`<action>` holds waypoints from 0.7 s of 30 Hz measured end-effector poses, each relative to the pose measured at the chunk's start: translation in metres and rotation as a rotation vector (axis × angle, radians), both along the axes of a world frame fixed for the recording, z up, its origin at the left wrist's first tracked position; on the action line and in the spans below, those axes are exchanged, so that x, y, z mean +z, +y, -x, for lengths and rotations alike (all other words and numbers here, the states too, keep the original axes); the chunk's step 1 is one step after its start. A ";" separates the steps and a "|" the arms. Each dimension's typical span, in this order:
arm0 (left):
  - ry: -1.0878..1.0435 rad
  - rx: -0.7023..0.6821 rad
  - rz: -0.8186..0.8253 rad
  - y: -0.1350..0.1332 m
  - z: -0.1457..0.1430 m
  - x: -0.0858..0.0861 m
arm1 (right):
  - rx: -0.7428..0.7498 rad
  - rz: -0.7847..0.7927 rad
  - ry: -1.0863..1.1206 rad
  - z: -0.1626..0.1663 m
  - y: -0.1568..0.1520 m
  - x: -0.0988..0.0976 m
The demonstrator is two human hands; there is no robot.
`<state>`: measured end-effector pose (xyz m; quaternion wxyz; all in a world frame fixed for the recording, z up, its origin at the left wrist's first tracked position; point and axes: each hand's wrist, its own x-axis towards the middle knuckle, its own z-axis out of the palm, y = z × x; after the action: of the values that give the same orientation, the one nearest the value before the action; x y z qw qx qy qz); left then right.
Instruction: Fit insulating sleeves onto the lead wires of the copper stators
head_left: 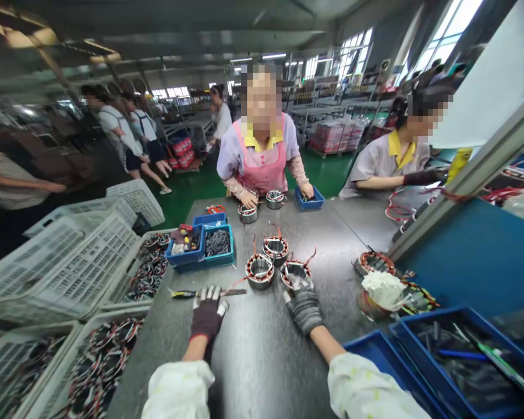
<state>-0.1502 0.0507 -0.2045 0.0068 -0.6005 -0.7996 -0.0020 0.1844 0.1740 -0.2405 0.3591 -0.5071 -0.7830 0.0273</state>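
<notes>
My left hand [207, 314], in a dark glove with pale fingertips, lies with its fingers stretched out across a yellow-and-black-handled tool [183, 294]. A dark flat blade [234, 292] shows to the right of the fingers; whether it belongs to that handle is hidden. My right hand [304, 305], in a grey striped glove, grips the near side of a wire-wound motor stator [293, 270] standing on the table. Its fingertips partly cover the ring. Two other stators, one to the left [259, 271] and one behind [275, 249], stand close by with orange wire ends sticking up.
Blue bins [186, 247] of small parts and dark sleeves [217, 242] stand left on the metal table [253, 349]. White crates [109, 308] of wound stators line the left edge. Blue trays [463, 361] are at right. A co-worker [262, 154] handles stators opposite; another [393, 160] works at right.
</notes>
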 end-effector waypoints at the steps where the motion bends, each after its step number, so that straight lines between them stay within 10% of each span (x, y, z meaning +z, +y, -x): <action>1: 0.007 0.019 0.015 0.001 0.008 0.000 | 0.000 -0.009 0.001 0.002 0.000 -0.002; 11: 0.124 0.220 0.020 0.025 0.042 0.025 | 0.041 -0.003 -0.049 -0.001 -0.003 -0.007; 21: 0.164 0.250 0.077 -0.118 0.003 -0.027 | 0.009 -0.003 -0.046 0.005 -0.004 -0.004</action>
<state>-0.1532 -0.0673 -0.2315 0.0491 -0.4942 -0.8644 0.0785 0.1794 0.1705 -0.2450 0.3417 -0.5038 -0.7932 0.0162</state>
